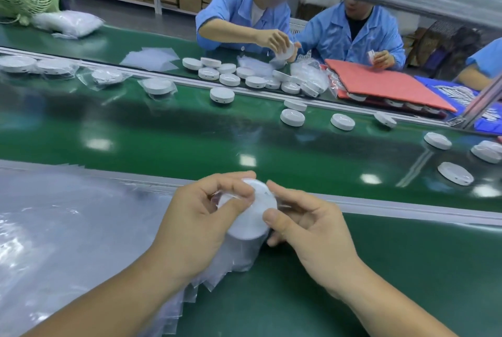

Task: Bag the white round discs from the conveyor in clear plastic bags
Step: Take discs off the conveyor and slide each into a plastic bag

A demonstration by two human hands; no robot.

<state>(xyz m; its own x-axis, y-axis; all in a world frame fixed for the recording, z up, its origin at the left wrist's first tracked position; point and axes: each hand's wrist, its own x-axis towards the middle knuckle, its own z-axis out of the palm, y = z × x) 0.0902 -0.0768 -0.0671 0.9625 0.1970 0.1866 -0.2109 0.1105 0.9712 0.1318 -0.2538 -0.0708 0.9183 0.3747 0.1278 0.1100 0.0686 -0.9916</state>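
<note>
Above the near edge of the green desk (pixel 407 249), both hands work on one white round plastic disc (pixel 252 217). The left hand (pixel 195 217) has its fingers curled over a thin clear plastic bag (pixel 218 198). It pinches the crinkled film against the disc's upper left rim, probably to keep the mouth spread while the disc slides in. The right hand (pixel 312 230) pinches the disc's right edge between thumb and forefinger, its other fingers loosely curled beneath, seemingly to steer it. The disc tilts toward the camera and looks only partly sleeved; how far the film reaches is hard to tell. Under the left wrist lies a fanned stack of spare clear bags (pixel 195 290), kept close so the next can be taken without reaching. Loose white discs (pixel 292 116) wait on the green conveyor belt (pixel 163 141) toward its far right side. Bagged discs (pixel 159 86) lie along its far left edge, likely finished.
</note>
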